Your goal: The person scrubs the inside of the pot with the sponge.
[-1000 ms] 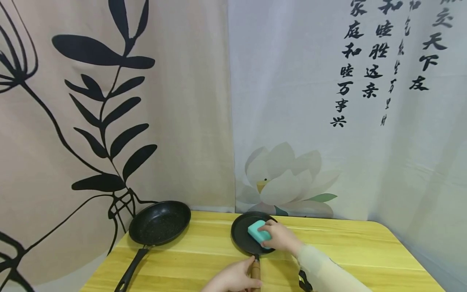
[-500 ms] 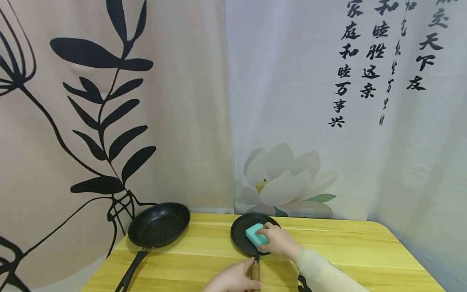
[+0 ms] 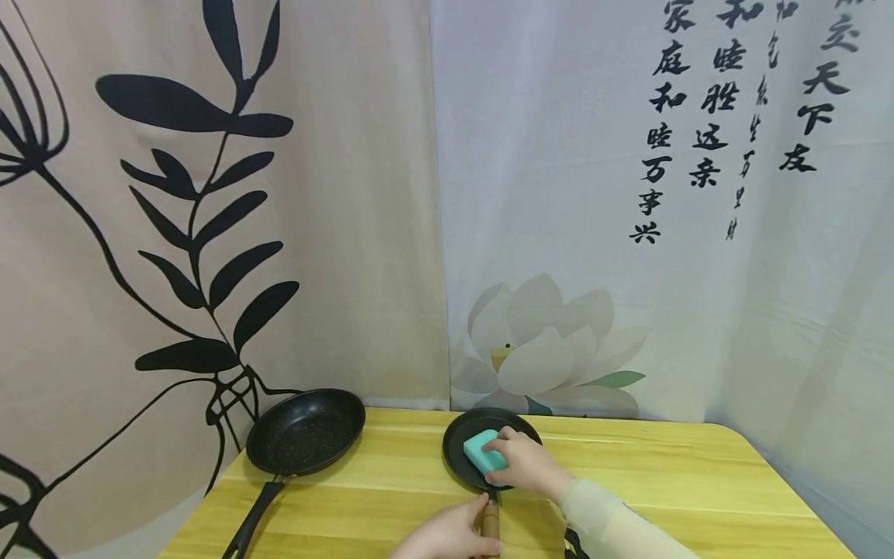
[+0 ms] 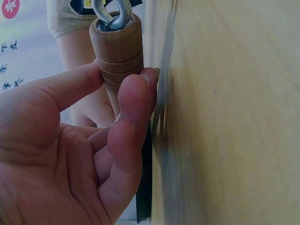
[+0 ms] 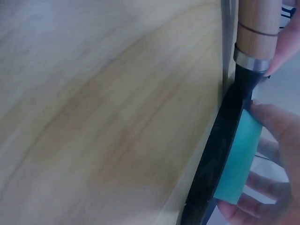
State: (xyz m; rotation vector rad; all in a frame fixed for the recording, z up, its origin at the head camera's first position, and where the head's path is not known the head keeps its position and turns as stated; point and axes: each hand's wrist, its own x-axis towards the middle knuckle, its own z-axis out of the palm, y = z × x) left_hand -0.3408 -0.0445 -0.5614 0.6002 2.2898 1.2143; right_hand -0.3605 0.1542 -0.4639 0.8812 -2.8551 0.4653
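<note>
A small round black frying pan (image 3: 457,454) with a wooden handle (image 4: 116,51) lies on the table in the middle of the head view. My left hand (image 3: 447,532) grips that handle between thumb and fingers; in the left wrist view a metal ring tops the handle end. Inside the pan, my right hand (image 3: 527,462) holds a teal sponge (image 3: 482,452) against the flat bottom. From the right wrist view, the thumb and fingers hold the sponge (image 5: 239,157) by its edges, its lower face along the pan.
To the left stands a larger black frying pan (image 3: 307,431), its black handle (image 3: 253,516) pointing to the front. The yellow wooden table (image 3: 670,473) ends at a printed curtain (image 3: 363,233) behind. A dark strap (image 3: 574,543) shows by the right sleeve.
My right hand has slid the sponge a little left and toward the handle within the small pan. My left hand keeps its grip on the handle; the larger pan stays in place.
</note>
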